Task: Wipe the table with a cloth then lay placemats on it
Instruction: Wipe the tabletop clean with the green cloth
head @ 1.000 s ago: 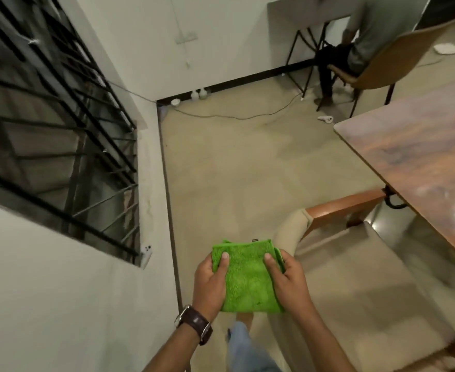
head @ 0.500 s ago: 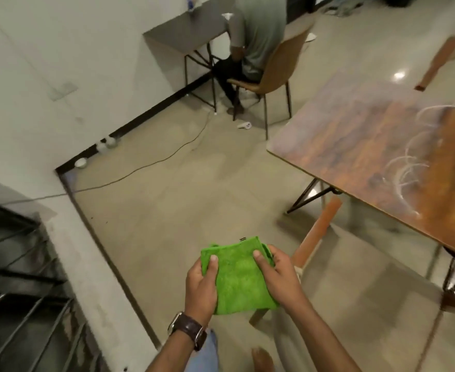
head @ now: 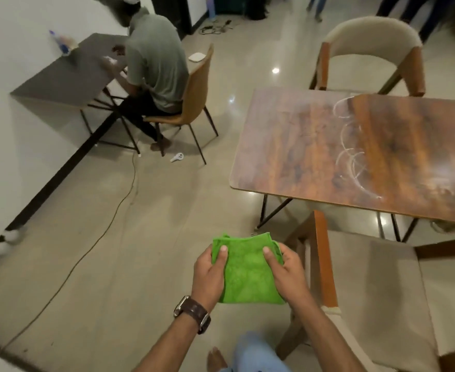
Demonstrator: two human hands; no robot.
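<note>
hands: my left hand and right hand each pinch a side of the folded green cloth, held in the air | table ahead right, white marks unwiped | advice: keep cloth folded flat, press evenly, overlap strokes across marks

- one head view, high up, looks steeply forward and down.
- nearest: both hands, left and right, low centre.
- table sits farther, right.
- floor fills the left.
</note>
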